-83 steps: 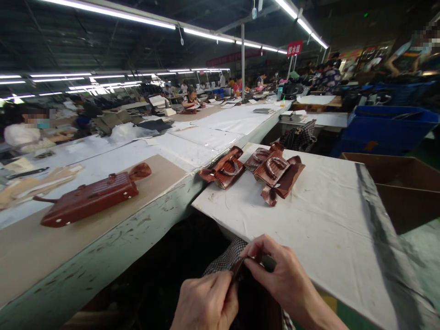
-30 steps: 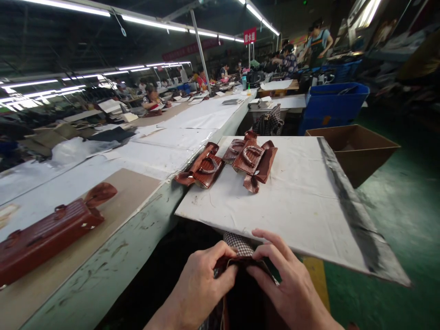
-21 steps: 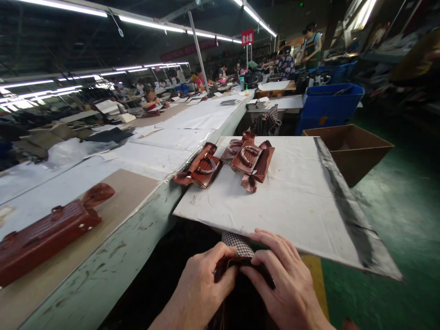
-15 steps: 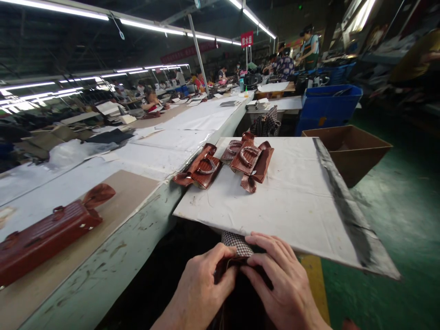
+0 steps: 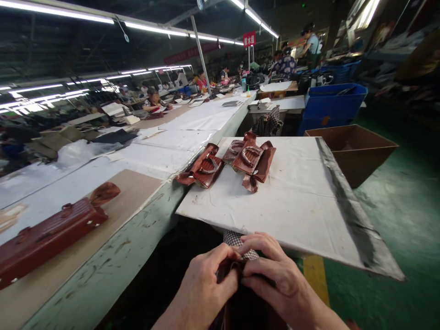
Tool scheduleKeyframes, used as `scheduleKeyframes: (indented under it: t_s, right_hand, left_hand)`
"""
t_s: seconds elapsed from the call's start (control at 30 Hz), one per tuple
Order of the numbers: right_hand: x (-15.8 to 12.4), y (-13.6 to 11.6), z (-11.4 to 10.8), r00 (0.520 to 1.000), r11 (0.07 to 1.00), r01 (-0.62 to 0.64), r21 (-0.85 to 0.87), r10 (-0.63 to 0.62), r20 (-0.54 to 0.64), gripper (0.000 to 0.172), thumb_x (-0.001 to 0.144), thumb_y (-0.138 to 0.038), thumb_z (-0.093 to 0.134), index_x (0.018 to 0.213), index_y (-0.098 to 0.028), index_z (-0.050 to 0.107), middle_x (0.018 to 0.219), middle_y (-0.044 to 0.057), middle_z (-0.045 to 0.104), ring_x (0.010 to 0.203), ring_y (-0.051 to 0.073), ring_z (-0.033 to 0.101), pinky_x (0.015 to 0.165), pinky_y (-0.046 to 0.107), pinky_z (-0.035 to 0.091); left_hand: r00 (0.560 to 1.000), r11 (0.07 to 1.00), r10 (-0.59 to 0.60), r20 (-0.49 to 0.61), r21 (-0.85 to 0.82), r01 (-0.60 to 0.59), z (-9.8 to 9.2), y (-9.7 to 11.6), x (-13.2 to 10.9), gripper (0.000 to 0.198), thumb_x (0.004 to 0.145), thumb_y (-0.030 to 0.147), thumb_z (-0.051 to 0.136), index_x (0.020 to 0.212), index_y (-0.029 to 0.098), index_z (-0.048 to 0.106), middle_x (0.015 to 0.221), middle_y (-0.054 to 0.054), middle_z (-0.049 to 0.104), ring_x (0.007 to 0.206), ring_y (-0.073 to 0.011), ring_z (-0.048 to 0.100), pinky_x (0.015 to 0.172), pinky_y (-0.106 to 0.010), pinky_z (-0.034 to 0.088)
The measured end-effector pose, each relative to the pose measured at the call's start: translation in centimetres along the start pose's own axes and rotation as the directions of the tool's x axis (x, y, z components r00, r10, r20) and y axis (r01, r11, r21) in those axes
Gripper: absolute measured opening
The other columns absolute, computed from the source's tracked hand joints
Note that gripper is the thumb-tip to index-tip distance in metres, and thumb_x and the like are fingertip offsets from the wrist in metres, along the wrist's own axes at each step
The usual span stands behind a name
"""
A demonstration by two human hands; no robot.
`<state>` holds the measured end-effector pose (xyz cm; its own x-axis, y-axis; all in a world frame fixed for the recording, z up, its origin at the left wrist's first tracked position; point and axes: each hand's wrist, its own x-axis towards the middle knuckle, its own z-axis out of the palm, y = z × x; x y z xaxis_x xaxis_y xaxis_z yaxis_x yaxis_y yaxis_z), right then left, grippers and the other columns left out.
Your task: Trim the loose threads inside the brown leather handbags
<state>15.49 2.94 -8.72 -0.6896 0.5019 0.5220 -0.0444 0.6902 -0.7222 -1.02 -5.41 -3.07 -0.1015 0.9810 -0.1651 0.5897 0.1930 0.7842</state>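
My left hand and my right hand are pressed together low in the view, just below the near edge of the white work board. Both pinch a dark brown leather piece with a checked fabric lining showing above the fingers. Most of the piece is hidden by my fingers. On the board further off lie several red-brown crocodile-textured bag parts, and one more bag part lies at the board's left edge.
A long work table runs along the left, with a red-brown bag lying on a brown sheet. A brown cardboard box and a blue bin stand at the right. Other workers sit far back.
My hands have closed tighter on the leather piece and my right fingers have curled over it. The view has shifted slightly.
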Motion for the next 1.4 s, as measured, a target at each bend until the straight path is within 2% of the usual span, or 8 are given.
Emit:
scheduleKeyframes:
  t_s: [0.17,0.37,0.7,0.9,1.07,1.27,1.33,1.4]
  right_hand:
    - [-0.4,0.0,0.7,0.980,0.982,-0.180,0.050,0.183,-0.083,0.014,0.089,-0.010,0.058,0.087,-0.024,0.062,0.109,0.004,0.060,0.105,0.020,0.058,0.089,0.031,0.050]
    - [-0.9,-0.2,1.5,0.939,0.961,-0.272,-0.042,0.256,-0.228,0.011,0.088,-0.014,0.058,0.081,-0.023,0.056,0.105,0.002,0.062,0.098,0.020,0.060,0.084,0.031,0.049]
    - [-0.8,-0.1,1.5,0.905,0.914,-0.378,-0.150,0.331,-0.266,0.012,0.082,-0.018,0.058,0.071,-0.023,0.055,0.116,0.004,0.062,0.106,0.025,0.059,0.088,0.040,0.047]
    - [-1.0,0.4,1.2,0.860,0.874,-0.475,-0.103,0.437,-0.263,0.027,0.080,-0.025,0.064,0.068,-0.022,0.041,0.120,0.004,0.061,0.106,0.025,0.060,0.086,0.039,0.046]
    - [-1.1,0.8,1.5,0.799,0.821,-0.569,0.051,0.567,-0.199,0.026,0.081,-0.033,0.066,0.086,-0.025,0.043,0.116,0.003,0.063,0.097,0.022,0.063,0.082,0.036,0.047]
    - [-0.2,1.0,1.0,0.795,0.787,-0.592,0.171,0.606,-0.037,0.019,0.080,-0.029,0.064,0.095,-0.023,0.054,0.095,0.002,0.068,0.088,0.020,0.063,0.082,0.036,0.048]
    - [-0.4,0.5,0.5,0.766,0.740,-0.631,0.233,0.642,0.031,0.028,0.077,-0.027,0.064,0.102,-0.023,0.055,0.102,0.003,0.068,0.093,0.021,0.063,0.086,0.038,0.049]
    - [-1.3,-0.1,0.4,0.731,0.694,-0.671,0.260,0.678,0.076,0.048,0.072,-0.023,0.064,0.118,-0.024,0.051,0.118,0.005,0.064,0.104,0.023,0.061,0.094,0.041,0.047]
  left_hand:
    - [0.999,0.998,0.043,-0.030,0.046,-0.041,0.4,-0.2,0.1,0.016,0.088,0.015,0.052,0.096,0.023,0.063,0.091,0.002,0.069,0.080,-0.0142,0.064,0.076,-0.020,0.048]
    - [0.997,0.992,0.065,-0.046,0.111,-0.060,0.8,-0.8,0.3,0.013,0.088,0.016,0.054,0.097,0.021,0.063,0.093,0.001,0.071,0.084,-0.0136,0.067,0.077,-0.019,0.049]
    - [0.978,0.978,0.164,-0.127,0.153,-0.144,1.7,-1.2,-0.4,0.016,0.089,0.017,0.052,0.101,0.022,0.062,0.096,-0.002,0.073,0.086,-0.0160,0.070,0.078,-0.020,0.053]
    - [0.985,0.985,0.130,-0.113,0.129,-0.116,1.4,-0.9,-0.6,0.017,0.088,0.017,0.053,0.102,0.023,0.062,0.100,-0.001,0.073,0.090,-0.0160,0.069,0.083,-0.021,0.053]
    - [0.998,1.000,0.020,-0.061,0.018,-0.019,0.3,0.1,-0.2,0.011,0.086,0.023,0.061,0.097,0.023,0.063,0.102,0.000,0.071,0.094,-0.0171,0.066,0.087,-0.024,0.050]
    - [0.998,0.999,-0.004,0.066,-0.050,0.008,-0.7,0.4,2.1,0.018,0.087,0.030,0.063,0.073,0.019,0.059,0.084,0.001,0.071,0.080,-0.0163,0.064,0.075,-0.023,0.048]
    - [0.996,1.000,0.010,0.088,0.014,-0.011,-0.9,0.3,2.7,0.012,0.087,0.025,0.062,0.076,0.019,0.062,0.081,0.003,0.070,0.077,-0.0151,0.063,0.072,-0.022,0.046]
    - [0.995,0.995,0.031,0.099,0.090,-0.040,-1.2,0.2,3.1,0.009,0.088,0.020,0.059,0.083,0.021,0.066,0.083,0.004,0.070,0.077,-0.0143,0.062,0.071,-0.021,0.044]
